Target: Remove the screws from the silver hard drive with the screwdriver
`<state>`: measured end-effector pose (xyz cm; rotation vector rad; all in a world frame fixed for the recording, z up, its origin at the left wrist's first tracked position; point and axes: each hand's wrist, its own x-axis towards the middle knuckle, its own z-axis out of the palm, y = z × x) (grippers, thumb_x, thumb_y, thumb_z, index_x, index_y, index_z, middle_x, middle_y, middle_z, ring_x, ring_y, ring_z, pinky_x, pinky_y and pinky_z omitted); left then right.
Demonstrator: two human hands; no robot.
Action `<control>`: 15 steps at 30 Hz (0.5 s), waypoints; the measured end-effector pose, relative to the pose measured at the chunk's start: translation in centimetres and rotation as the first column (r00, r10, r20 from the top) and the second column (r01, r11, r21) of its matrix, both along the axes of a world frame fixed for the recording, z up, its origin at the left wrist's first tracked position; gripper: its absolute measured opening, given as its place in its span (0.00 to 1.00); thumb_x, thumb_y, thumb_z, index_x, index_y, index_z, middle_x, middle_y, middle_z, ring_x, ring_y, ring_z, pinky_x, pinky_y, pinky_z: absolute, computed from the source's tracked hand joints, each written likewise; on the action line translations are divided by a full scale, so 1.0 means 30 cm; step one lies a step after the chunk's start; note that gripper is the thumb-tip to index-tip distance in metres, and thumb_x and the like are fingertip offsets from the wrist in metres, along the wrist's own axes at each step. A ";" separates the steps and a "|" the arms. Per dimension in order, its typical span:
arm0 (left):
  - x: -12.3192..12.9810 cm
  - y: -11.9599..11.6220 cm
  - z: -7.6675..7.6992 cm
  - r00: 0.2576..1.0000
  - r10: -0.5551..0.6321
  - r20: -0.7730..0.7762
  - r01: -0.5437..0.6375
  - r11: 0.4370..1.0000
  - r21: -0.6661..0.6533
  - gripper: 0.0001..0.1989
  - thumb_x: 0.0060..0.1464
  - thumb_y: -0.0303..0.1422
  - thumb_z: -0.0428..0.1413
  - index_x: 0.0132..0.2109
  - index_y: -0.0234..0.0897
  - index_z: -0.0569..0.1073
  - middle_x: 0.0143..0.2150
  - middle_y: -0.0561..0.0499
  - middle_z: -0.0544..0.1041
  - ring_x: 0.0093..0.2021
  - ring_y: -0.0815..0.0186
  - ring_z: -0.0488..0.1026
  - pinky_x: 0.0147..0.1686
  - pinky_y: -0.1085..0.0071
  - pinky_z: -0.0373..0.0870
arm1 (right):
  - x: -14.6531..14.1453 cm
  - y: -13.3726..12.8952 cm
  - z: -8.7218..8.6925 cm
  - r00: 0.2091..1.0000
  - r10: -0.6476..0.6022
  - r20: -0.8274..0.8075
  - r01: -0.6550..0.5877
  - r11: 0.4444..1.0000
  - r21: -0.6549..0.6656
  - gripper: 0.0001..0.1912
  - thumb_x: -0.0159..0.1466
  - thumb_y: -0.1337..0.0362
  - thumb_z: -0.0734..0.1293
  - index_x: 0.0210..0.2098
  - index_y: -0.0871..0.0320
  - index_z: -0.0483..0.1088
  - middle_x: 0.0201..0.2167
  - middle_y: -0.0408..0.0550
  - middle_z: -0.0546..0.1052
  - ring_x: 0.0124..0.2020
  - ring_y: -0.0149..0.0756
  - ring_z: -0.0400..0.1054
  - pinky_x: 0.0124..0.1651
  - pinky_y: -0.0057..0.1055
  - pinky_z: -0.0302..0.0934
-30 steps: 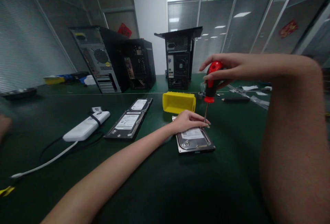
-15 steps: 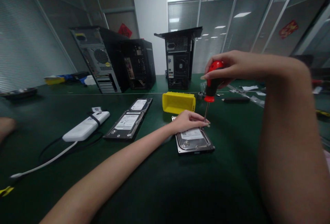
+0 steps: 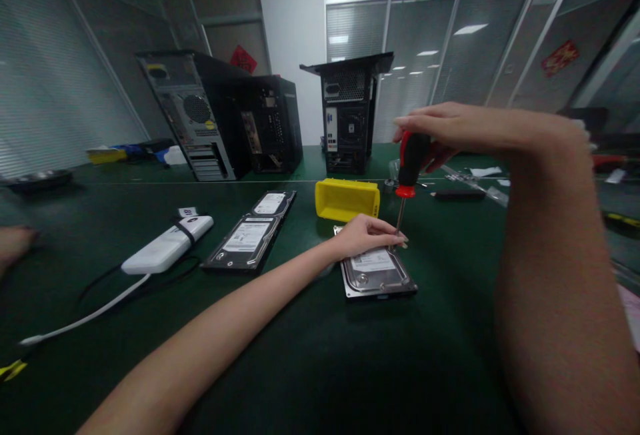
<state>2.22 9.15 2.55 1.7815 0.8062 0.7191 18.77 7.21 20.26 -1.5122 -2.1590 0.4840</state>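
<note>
A silver hard drive (image 3: 377,275) lies label side up on the green table (image 3: 300,368). My left hand (image 3: 367,236) rests across its far part, with the fingertips pinched at the shaft of a red and black screwdriver (image 3: 413,161). The screwdriver stands nearly upright, its tip at the drive's far right edge, hidden behind my left fingertips. My right hand (image 3: 437,129) is wrapped round the top of the handle, palm above it. A yellow bin (image 3: 347,199) sits just beyond the drive.
Two more hard drives (image 3: 247,236) lie left of the bin. Further left is a white power strip (image 3: 167,247) with a cable. Computer cases (image 3: 347,115) stand at the back. A black marker (image 3: 459,194) lies right. Another person's hand (image 3: 15,245) shows at the left edge.
My right hand has shifted its grip over the screwdriver handle, its fingers now flatter across the top. My left hand and the drive have stayed in place.
</note>
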 end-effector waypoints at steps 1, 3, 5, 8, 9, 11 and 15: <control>0.000 0.001 -0.001 1.000 0.000 0.000 0.000 1.000 0.000 0.10 0.56 0.32 0.62 0.44 0.35 0.82 0.43 0.45 0.83 0.39 0.68 0.77 0.39 0.74 0.69 | -0.002 -0.005 0.001 1.000 -0.025 -0.017 0.025 1.000 -0.003 0.24 0.66 0.47 0.59 0.47 0.60 0.71 0.44 0.56 0.78 0.35 0.42 0.74 0.41 0.40 0.70; -0.001 0.003 -0.003 1.000 -0.001 -0.008 0.001 1.000 0.000 0.10 0.56 0.33 0.62 0.45 0.35 0.82 0.43 0.45 0.83 0.39 0.68 0.77 0.39 0.74 0.70 | 0.001 -0.009 0.003 0.999 0.004 -0.037 -0.004 1.000 0.005 0.22 0.67 0.50 0.60 0.49 0.59 0.72 0.47 0.56 0.77 0.37 0.41 0.75 0.42 0.39 0.70; -0.002 0.003 -0.003 1.000 -0.008 -0.011 0.008 1.000 0.008 0.11 0.56 0.33 0.62 0.45 0.34 0.82 0.43 0.44 0.82 0.39 0.68 0.77 0.40 0.73 0.70 | 0.012 -0.005 0.004 0.996 0.077 -0.039 -0.076 0.997 0.008 0.21 0.66 0.52 0.61 0.49 0.60 0.73 0.49 0.56 0.77 0.40 0.41 0.75 0.42 0.36 0.70; -0.003 0.002 -0.001 1.000 -0.009 -0.012 0.009 1.000 0.020 0.11 0.56 0.33 0.62 0.45 0.34 0.82 0.44 0.44 0.82 0.40 0.67 0.77 0.41 0.72 0.70 | 0.028 0.008 0.003 0.994 0.102 -0.035 -0.102 0.995 -0.006 0.23 0.65 0.50 0.64 0.50 0.60 0.73 0.46 0.56 0.78 0.40 0.39 0.75 0.41 0.35 0.69; -0.003 0.002 -0.001 1.000 -0.007 -0.014 0.008 1.000 0.019 0.11 0.56 0.33 0.62 0.45 0.34 0.82 0.44 0.44 0.82 0.40 0.67 0.77 0.41 0.72 0.70 | 0.031 0.011 0.002 0.995 0.095 -0.038 -0.096 0.995 -0.013 0.25 0.64 0.48 0.65 0.50 0.61 0.73 0.45 0.56 0.79 0.39 0.39 0.75 0.41 0.35 0.69; -0.002 0.001 -0.001 1.000 -0.007 -0.017 0.007 1.000 0.012 0.11 0.56 0.34 0.62 0.45 0.33 0.82 0.44 0.44 0.82 0.40 0.67 0.77 0.41 0.72 0.70 | 0.032 0.015 0.000 0.994 0.092 -0.051 -0.094 0.995 -0.024 0.27 0.62 0.46 0.66 0.49 0.62 0.74 0.42 0.56 0.80 0.37 0.38 0.74 0.41 0.35 0.69; -0.002 0.000 0.000 1.000 -0.007 -0.012 0.007 1.000 0.002 0.11 0.56 0.33 0.62 0.45 0.33 0.82 0.44 0.43 0.82 0.39 0.68 0.77 0.40 0.74 0.69 | 0.028 0.021 -0.006 0.992 0.101 -0.073 -0.102 0.995 -0.007 0.26 0.60 0.47 0.68 0.46 0.65 0.75 0.43 0.57 0.79 0.37 0.37 0.73 0.42 0.35 0.68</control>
